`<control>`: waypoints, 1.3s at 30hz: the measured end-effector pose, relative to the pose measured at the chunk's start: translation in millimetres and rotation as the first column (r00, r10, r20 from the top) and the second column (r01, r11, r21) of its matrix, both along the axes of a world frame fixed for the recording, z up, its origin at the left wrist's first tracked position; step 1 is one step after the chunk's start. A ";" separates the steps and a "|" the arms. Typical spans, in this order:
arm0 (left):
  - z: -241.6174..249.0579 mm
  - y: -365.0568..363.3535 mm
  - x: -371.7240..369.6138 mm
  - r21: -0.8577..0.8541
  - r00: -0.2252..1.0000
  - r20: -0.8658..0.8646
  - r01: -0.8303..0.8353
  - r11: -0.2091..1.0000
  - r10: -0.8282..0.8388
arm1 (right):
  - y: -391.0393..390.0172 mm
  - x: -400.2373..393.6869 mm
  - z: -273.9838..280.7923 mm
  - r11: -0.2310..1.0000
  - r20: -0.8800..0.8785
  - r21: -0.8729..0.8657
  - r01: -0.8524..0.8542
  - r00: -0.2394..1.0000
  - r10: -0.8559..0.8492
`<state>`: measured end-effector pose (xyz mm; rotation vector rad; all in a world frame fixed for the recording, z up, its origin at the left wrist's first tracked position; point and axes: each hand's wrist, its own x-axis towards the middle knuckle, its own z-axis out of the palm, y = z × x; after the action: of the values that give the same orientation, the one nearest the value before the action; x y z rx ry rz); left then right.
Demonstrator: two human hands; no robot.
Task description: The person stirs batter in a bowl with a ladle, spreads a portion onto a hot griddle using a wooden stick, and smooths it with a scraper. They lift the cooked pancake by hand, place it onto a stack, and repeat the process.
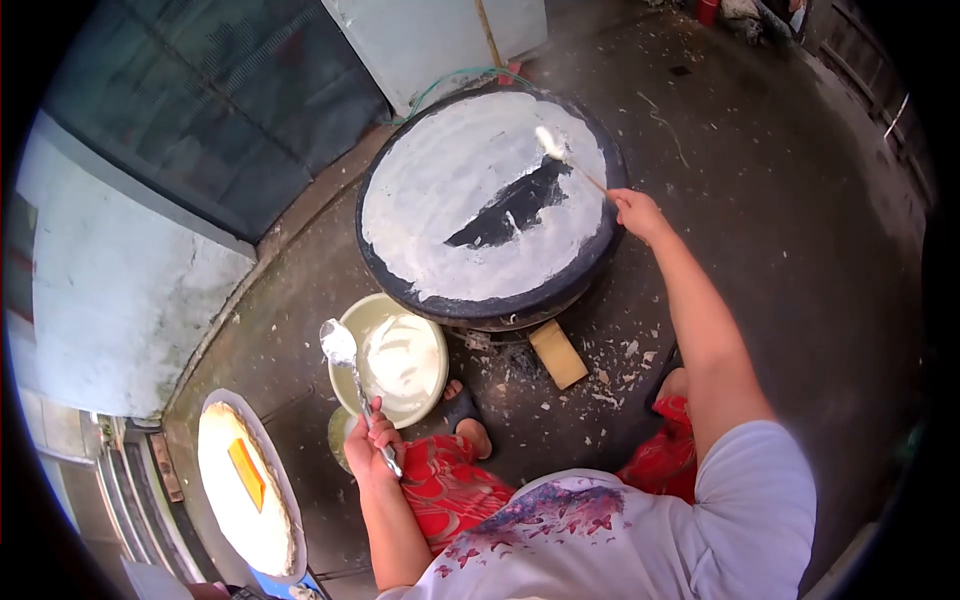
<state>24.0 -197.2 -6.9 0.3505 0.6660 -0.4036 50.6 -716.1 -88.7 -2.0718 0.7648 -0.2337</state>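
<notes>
A big round black griddle stands ahead of me, almost fully coated with white batter except a dark bare patch near the middle. My right hand reaches to the griddle's right rim and grips a thin wooden spreader stick whose batter-covered tip lies on the surface. My left hand holds a metal ladle, bowl up and smeared white, above the left rim of a pale green basin of batter.
A round tray with a thin cooked sheet and a yellow scraper lies at lower left. A wooden block and scattered scraps lie under the griddle. My foot in a sandal rests beside the basin. A wall runs along the left.
</notes>
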 end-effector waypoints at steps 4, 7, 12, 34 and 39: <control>2.6 -4.4 0.2 0.004 1.000 -0.011 -0.019 1.000 0.019 | 0.8 -39.5 35.8 0.945 -0.100 0.324 -0.031 0.993 0.067; 2.1 -5.3 -0.9 0.051 1.000 0.012 -0.008 0.999 0.007 | -0.3 -29.7 -16.6 0.965 0.118 0.241 0.105 0.984 -0.136; 0.9 -5.0 -1.6 0.005 1.000 0.018 0.019 1.000 -0.020 | 50.1 -21.3 0.1 0.982 0.019 -0.145 -0.121 0.992 0.126; -1.3 3.4 -8.9 0.032 0.998 0.042 0.041 0.999 -0.042 | 141.9 -20.1 -6.8 0.960 0.109 -0.109 -0.256 0.957 0.268; 2.9 3.8 -11.5 -0.009 0.998 0.023 0.058 0.998 -0.058 | 139.5 -43.2 65.3 0.891 -0.252 -0.307 -0.336 0.931 0.264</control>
<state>12.5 -193.4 -4.0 0.3652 0.6327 -0.4570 7.4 -576.6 -23.3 -2.5469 0.5330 0.0248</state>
